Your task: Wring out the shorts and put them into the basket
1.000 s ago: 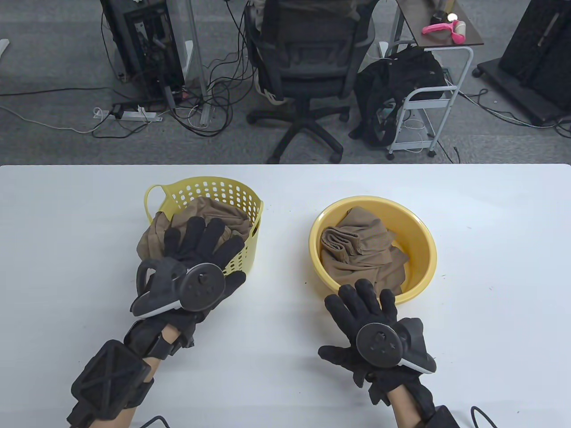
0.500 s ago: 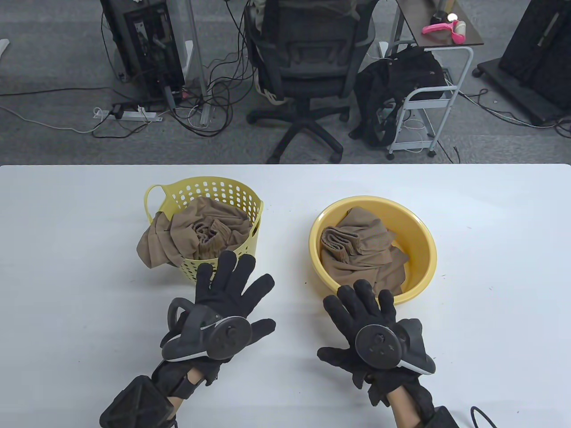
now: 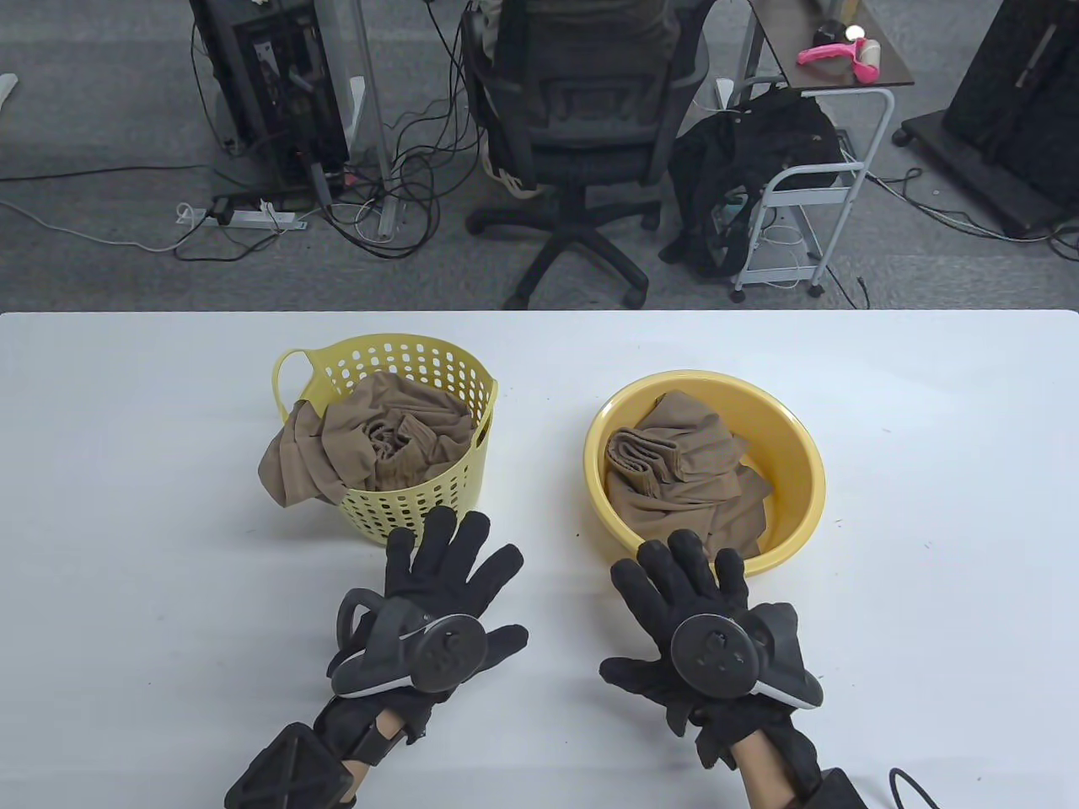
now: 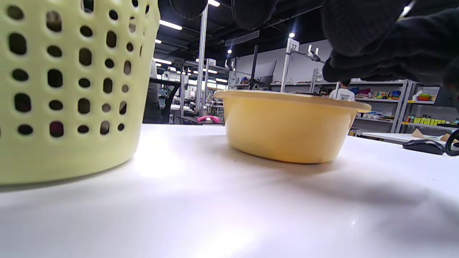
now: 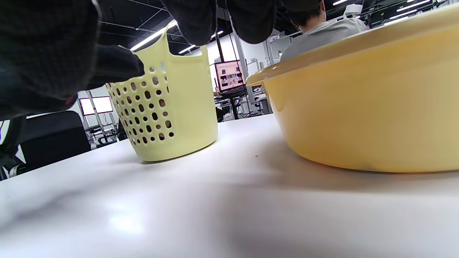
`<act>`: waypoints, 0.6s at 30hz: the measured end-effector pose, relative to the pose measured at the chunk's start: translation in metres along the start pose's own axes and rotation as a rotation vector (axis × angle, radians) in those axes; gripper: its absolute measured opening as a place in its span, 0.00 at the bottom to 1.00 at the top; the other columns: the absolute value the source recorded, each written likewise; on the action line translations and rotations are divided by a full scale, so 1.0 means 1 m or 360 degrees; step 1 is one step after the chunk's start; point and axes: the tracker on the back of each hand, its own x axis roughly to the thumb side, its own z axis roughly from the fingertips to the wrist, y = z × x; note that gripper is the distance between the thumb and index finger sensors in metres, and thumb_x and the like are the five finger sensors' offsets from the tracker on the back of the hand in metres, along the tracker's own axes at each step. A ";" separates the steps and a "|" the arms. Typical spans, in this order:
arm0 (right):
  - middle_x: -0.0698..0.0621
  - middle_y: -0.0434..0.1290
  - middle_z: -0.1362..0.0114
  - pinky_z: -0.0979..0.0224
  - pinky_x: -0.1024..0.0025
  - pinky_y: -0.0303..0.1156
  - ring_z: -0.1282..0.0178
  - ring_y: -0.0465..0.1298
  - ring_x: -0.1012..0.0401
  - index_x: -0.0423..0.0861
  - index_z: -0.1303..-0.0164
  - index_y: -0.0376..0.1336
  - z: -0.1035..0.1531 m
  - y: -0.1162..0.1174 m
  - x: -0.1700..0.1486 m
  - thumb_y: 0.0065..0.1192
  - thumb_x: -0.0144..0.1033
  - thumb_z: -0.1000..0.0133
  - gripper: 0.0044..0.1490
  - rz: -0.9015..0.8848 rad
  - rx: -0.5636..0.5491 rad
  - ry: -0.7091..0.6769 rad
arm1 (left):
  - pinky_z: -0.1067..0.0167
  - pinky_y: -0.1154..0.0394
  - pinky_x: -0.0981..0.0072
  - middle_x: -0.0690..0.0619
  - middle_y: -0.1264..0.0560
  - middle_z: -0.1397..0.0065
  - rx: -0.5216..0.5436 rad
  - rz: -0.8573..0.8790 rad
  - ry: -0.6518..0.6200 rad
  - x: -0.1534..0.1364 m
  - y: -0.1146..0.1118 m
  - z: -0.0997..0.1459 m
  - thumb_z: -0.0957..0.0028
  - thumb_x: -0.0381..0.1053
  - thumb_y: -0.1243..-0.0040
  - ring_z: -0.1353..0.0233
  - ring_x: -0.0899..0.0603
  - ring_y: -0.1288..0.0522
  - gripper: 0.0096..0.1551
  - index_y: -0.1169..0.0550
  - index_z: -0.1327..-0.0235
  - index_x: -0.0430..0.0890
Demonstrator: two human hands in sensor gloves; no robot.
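Observation:
A pale yellow perforated basket [image 3: 421, 506] [image 4: 53, 107] [image 5: 168, 107] stands left of centre on the table. Brown shorts [image 3: 371, 442] lie bunched inside it, one part draped over its left rim. A yellow basin [image 3: 797, 472] [image 4: 287, 129] [image 5: 376, 107] to the right holds another brown pair of shorts [image 3: 683, 476]. My left hand [image 3: 447, 565] lies flat on the table just in front of the basket, fingers spread, holding nothing. My right hand [image 3: 683, 581] rests flat in front of the basin, fingertips at its near rim, holding nothing.
The white table [image 3: 927, 506] stretches wide on both sides of the two containers. Beyond its far edge stand an office chair [image 3: 582, 126], a small cart [image 3: 809, 185] and cables on the floor.
My left hand came off the shorts in the basket and drew back toward me, settling flat on the table in front of the basket. The right hand has stayed put.

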 end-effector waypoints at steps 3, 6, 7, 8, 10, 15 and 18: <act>0.33 0.51 0.16 0.28 0.22 0.40 0.17 0.45 0.32 0.44 0.17 0.51 0.000 0.001 0.000 0.67 0.72 0.53 0.63 0.0003 0.0008 0.0004 | 0.35 0.60 0.17 0.31 0.53 0.10 -0.0002 -0.0003 0.0017 -0.003 -0.007 0.001 0.43 0.72 0.43 0.16 0.17 0.56 0.49 0.44 0.15 0.51; 0.33 0.51 0.16 0.28 0.22 0.40 0.17 0.45 0.32 0.44 0.17 0.51 0.000 0.001 0.000 0.67 0.72 0.53 0.63 0.0003 0.0015 0.0009 | 0.35 0.61 0.17 0.31 0.54 0.09 -0.0039 -0.0025 0.0027 -0.006 -0.014 0.003 0.44 0.73 0.44 0.15 0.17 0.56 0.49 0.44 0.15 0.52; 0.33 0.51 0.16 0.28 0.22 0.40 0.17 0.45 0.32 0.44 0.17 0.51 0.000 0.001 0.000 0.67 0.72 0.53 0.63 0.0005 0.0019 0.0009 | 0.35 0.61 0.17 0.31 0.54 0.09 -0.0064 -0.0042 0.0029 -0.008 -0.015 0.003 0.44 0.73 0.44 0.15 0.17 0.56 0.50 0.44 0.15 0.52; 0.33 0.51 0.16 0.28 0.22 0.40 0.17 0.45 0.32 0.44 0.17 0.51 0.000 0.001 0.000 0.67 0.72 0.53 0.63 0.0006 0.0020 0.0010 | 0.35 0.61 0.16 0.31 0.54 0.09 -0.0074 -0.0046 0.0033 -0.009 -0.017 0.003 0.44 0.73 0.45 0.15 0.17 0.57 0.50 0.45 0.15 0.52; 0.33 0.51 0.16 0.28 0.22 0.40 0.17 0.45 0.32 0.44 0.17 0.51 0.000 0.001 0.000 0.67 0.72 0.53 0.63 0.0007 0.0021 0.0012 | 0.35 0.61 0.16 0.31 0.54 0.09 -0.0086 -0.0026 0.0040 -0.012 -0.018 0.003 0.44 0.73 0.45 0.15 0.17 0.57 0.50 0.45 0.15 0.52; 0.33 0.50 0.16 0.28 0.22 0.40 0.17 0.44 0.32 0.44 0.17 0.50 -0.001 0.002 0.000 0.67 0.72 0.53 0.63 0.0005 0.0032 0.0018 | 0.35 0.61 0.16 0.31 0.54 0.09 -0.0090 0.0002 0.0034 -0.013 -0.018 0.004 0.44 0.73 0.45 0.15 0.17 0.57 0.50 0.45 0.15 0.52; 0.33 0.50 0.16 0.28 0.21 0.40 0.18 0.44 0.31 0.44 0.17 0.50 -0.002 0.003 0.001 0.67 0.72 0.53 0.64 0.0025 0.0043 0.0021 | 0.35 0.61 0.16 0.31 0.54 0.09 -0.0087 0.0001 0.0029 -0.013 -0.017 0.005 0.44 0.73 0.45 0.15 0.17 0.57 0.50 0.45 0.15 0.52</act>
